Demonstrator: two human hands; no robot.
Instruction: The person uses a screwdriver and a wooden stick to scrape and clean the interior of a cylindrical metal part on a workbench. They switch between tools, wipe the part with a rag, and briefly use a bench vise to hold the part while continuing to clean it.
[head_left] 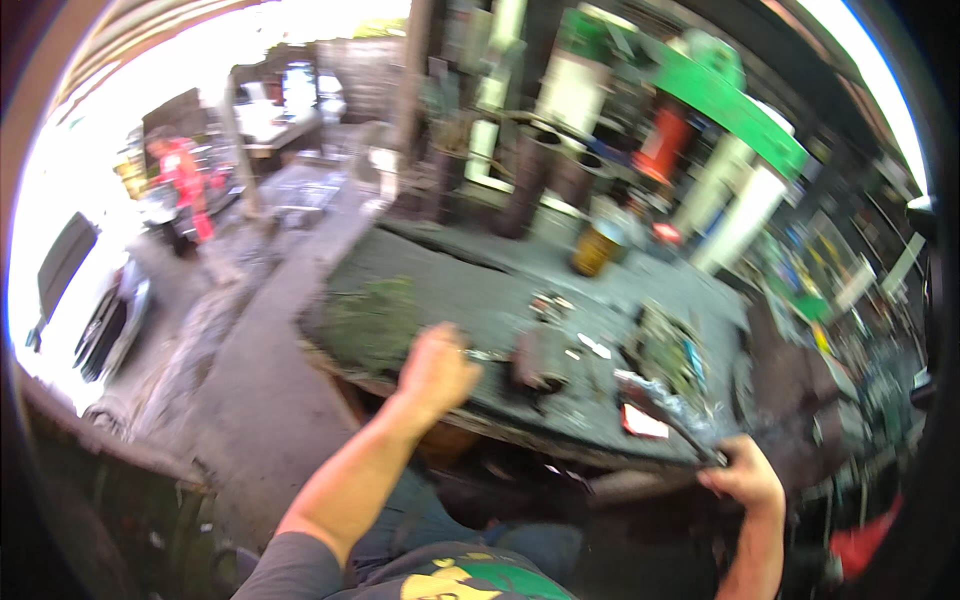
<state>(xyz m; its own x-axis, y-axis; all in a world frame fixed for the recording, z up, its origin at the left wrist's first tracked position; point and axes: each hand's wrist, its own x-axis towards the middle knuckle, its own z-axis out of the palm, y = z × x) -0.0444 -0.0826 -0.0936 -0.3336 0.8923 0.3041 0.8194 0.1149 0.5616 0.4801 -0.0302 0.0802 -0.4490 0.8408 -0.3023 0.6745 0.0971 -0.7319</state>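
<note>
My left hand (438, 372) is closed at the front left of a grey workbench (450, 265). From its right side juts a thin shiny metal rod (489, 355), pointing toward a dark blocky metal part (540, 358) on the bench. At the bench's front right edge, my right hand (745, 472) is closed around the near end of a dark bar-like tool (680, 428), which slants up and left over the benchtop. Beneath and beside the bar lie a red and white packet (644, 421) and crumpled clear plastic (690, 405). Motion blur hides fine detail.
Green cloth (370, 320) covers the bench's left corner; a greenish rag (665, 350) lies right. Small metal pieces (550, 305), a yellow can (597, 247) and dark cylinders (530, 180) stand behind. A green press frame (730, 110) rises beyond. A person in red (183, 180) is far left.
</note>
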